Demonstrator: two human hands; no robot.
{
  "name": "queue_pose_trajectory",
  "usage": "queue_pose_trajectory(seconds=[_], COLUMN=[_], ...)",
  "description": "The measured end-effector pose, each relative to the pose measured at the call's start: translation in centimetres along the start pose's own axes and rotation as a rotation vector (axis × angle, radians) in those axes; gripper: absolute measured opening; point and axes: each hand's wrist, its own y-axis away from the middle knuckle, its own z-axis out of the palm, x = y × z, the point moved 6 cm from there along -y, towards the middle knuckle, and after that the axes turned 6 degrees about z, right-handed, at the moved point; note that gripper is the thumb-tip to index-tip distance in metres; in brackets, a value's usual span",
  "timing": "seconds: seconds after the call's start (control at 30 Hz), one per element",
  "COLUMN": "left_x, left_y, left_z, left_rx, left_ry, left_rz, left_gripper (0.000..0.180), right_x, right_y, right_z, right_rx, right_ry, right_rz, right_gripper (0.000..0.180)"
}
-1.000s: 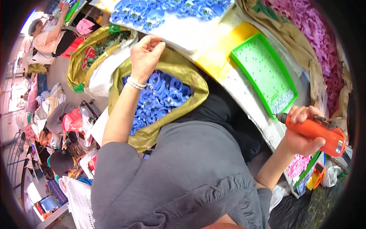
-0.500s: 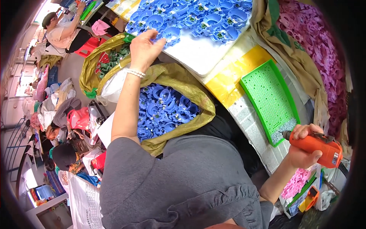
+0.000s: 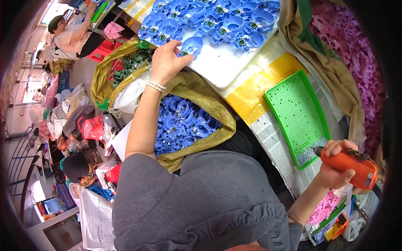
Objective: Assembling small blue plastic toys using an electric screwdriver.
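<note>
My left hand (image 3: 167, 62), with a pearl bracelet at the wrist, reaches up over an olive sack and its fingers close on a blue plastic ring part (image 3: 191, 45) at the near edge of a white board (image 3: 220, 65). Many more blue parts (image 3: 217, 19) lie on that board. My right hand (image 3: 335, 169) grips an orange electric screwdriver (image 3: 351, 166), its tip next to the lower end of a green perforated tray (image 3: 295, 115).
The olive sack (image 3: 201, 104) on my lap holds blue parts (image 3: 180, 123). A second sack with green parts (image 3: 125, 69) stands behind it. A brown sack of pink-purple parts (image 3: 356, 54) sits at right. Other people work at left, one at a table (image 3: 71, 33).
My left hand has moved from the sack's rim up onto the white board and taken hold of a blue part. My right hand with the screwdriver stays by the green tray.
</note>
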Motion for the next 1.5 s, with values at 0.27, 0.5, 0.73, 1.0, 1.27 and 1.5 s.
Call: queue_pose_trajectory(seconds=[0.27,0.5,0.73,1.0,1.27,1.5], left_x=[-2.2,-2.9,-2.4,-1.6,2.7,8.9], left_y=[-0.8,-0.9,-0.2,0.4,0.4,3.6], left_z=[0.9,1.9,2.0,2.8,2.2,4.6], left_rx=[-0.122,-0.188,-0.244,-0.302,-0.334,-0.533], left_ry=[0.294,0.44,0.656,0.479,0.305,1.253], left_rz=[-0.086,-0.097,-0.19,-0.058,0.204,-0.273], left_gripper=[0.062,0.052,0.06,0.058,0.036,0.042], right_x=[0.2,-0.4,0.4,0.5,0.2,-0.1], right_y=[-0.8,-0.6,0.1,0.4,0.9,-0.3], right_z=[-0.4,-1.1,-1.6,-1.8,-2.5,-3.3], right_rx=[-0.03,0.005,0.041,0.003,0.05,0.023], right_ry=[0.007,0.07,0.06,-0.014,-0.038,0.033], right_rz=[-0.022,-0.013,-0.007,-0.003,0.088,-0.076], right_gripper=[0.075,0.076,0.077,0.08,0.083,0.087])
